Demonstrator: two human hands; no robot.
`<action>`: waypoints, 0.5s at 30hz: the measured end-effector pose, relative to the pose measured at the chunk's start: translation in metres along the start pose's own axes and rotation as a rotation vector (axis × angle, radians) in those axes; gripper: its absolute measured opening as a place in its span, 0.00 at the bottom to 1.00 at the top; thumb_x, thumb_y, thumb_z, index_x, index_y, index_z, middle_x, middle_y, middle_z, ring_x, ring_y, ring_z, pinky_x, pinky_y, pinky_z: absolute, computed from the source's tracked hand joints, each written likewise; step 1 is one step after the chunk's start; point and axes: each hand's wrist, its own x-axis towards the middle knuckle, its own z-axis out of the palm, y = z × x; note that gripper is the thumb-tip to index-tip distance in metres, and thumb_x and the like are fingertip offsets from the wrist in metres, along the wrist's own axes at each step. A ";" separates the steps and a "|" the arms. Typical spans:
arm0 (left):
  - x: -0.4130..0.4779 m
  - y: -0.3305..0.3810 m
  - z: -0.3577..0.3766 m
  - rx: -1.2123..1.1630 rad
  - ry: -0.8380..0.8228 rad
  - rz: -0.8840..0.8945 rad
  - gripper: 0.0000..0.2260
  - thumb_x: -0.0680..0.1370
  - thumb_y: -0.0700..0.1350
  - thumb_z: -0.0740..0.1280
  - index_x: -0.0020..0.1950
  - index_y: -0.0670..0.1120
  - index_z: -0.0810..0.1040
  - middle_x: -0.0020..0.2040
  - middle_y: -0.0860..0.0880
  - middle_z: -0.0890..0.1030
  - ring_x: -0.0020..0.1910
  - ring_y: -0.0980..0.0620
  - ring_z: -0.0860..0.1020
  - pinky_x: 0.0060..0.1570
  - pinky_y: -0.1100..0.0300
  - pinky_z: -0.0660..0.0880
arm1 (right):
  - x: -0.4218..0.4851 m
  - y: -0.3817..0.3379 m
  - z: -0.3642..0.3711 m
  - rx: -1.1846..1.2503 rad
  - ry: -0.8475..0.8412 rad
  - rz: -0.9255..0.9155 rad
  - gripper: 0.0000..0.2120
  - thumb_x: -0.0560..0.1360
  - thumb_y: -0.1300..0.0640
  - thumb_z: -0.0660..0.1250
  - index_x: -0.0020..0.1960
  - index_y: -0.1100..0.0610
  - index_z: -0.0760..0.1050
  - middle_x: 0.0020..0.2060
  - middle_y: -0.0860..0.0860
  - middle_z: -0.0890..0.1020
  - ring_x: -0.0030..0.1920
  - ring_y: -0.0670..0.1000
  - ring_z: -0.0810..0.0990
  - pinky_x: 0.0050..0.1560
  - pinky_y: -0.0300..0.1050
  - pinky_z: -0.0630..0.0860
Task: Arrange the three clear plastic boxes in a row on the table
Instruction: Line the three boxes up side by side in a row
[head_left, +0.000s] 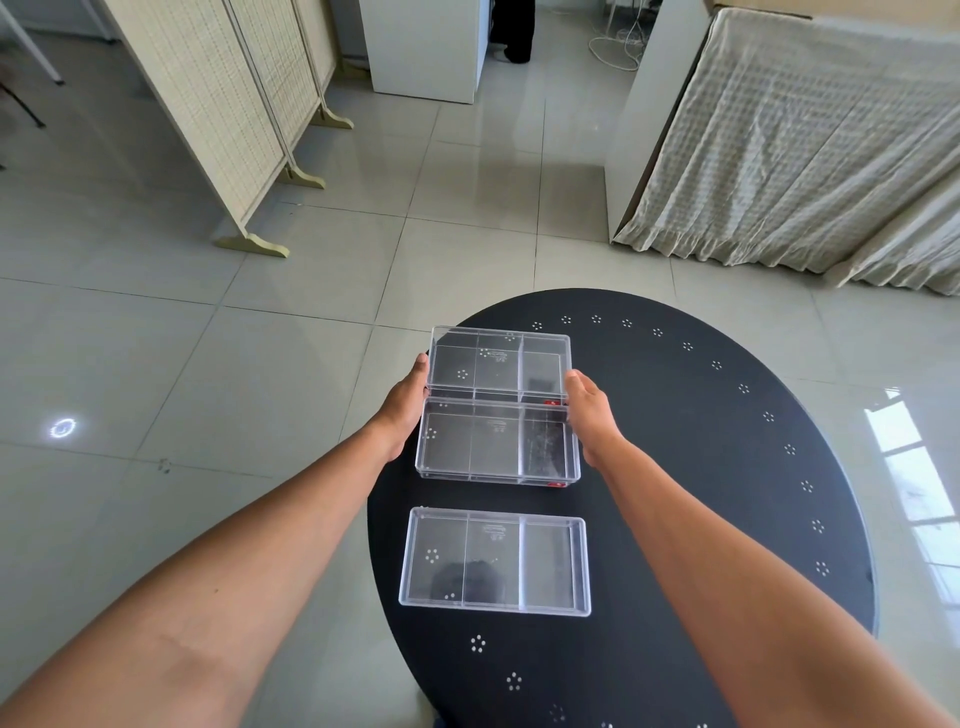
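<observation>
Three clear plastic boxes with inner dividers lie one behind another on a round black table (701, 467). The far box (498, 364) reaches the table's left rim. My left hand (408, 405) grips its left end and my right hand (592, 410) grips its right end. The middle box (496, 441) sits directly against its near side, between my wrists. The near box (496, 561) lies apart, with a gap of bare table between it and the middle box.
The table has small white dot clusters around its rim. Grey tiled floor surrounds it. A folding woven screen (234, 104) stands far left, a white cabinet (426, 47) at the back, and a cloth-draped structure (805, 145) at the right.
</observation>
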 end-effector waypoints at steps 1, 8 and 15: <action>0.000 0.000 0.000 -0.006 -0.002 0.002 0.32 0.80 0.65 0.46 0.80 0.50 0.53 0.80 0.46 0.57 0.78 0.49 0.59 0.77 0.46 0.50 | -0.001 -0.001 0.000 0.005 -0.001 0.001 0.19 0.83 0.53 0.50 0.60 0.57 0.77 0.56 0.52 0.82 0.51 0.49 0.76 0.53 0.46 0.69; -0.008 -0.002 0.001 -0.023 0.055 0.035 0.31 0.81 0.64 0.47 0.79 0.47 0.58 0.79 0.46 0.61 0.78 0.46 0.59 0.76 0.48 0.55 | -0.002 0.004 -0.006 0.044 0.022 0.080 0.23 0.80 0.45 0.52 0.64 0.57 0.76 0.62 0.54 0.81 0.61 0.55 0.79 0.61 0.52 0.74; -0.033 -0.047 -0.008 0.030 0.024 0.013 0.40 0.74 0.73 0.50 0.79 0.50 0.60 0.79 0.50 0.60 0.78 0.50 0.58 0.77 0.46 0.54 | -0.035 0.044 -0.018 0.086 0.006 0.075 0.14 0.81 0.53 0.54 0.38 0.54 0.69 0.37 0.47 0.77 0.40 0.48 0.71 0.46 0.43 0.69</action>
